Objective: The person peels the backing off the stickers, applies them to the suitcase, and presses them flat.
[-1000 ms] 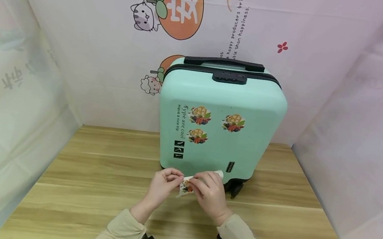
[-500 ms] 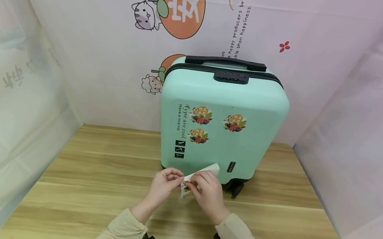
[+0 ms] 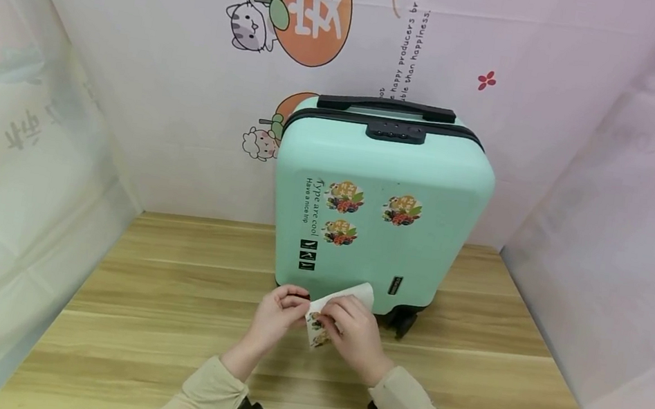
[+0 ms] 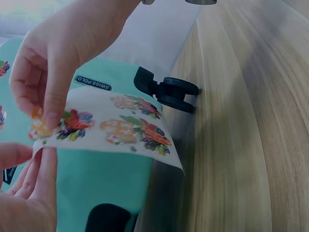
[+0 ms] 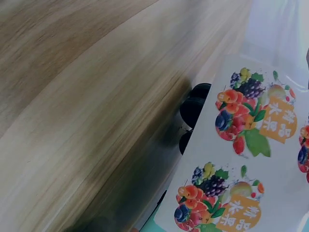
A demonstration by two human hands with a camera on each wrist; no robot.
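A white sheet of fruit stickers (image 3: 363,295) is held in front of the lower part of a mint-green suitcase (image 3: 383,163). My left hand (image 3: 277,313) pinches the sheet's left corner between thumb and fingers. Over the sheet, my right hand (image 3: 359,335) pinches a fruit sticker (image 4: 72,124) at that same end; in the left wrist view its thumb covers part of the sticker. How far this sticker is lifted I cannot tell. Other fruit stickers (image 5: 236,208) lie flat on the sheet in the right wrist view. Several fruit stickers (image 3: 345,196) are stuck on the suitcase front.
The suitcase stands upright on a wood-grain table (image 3: 174,309), its black handle (image 3: 386,106) on top and a black wheel (image 3: 402,323) at lower right. Printed cloth (image 3: 438,45) hangs behind, with pale cloth at both sides.
The sheet has turned, so more of its white surface shows beyond my right hand and its near corner hangs lower. My left hand has shifted slightly left.
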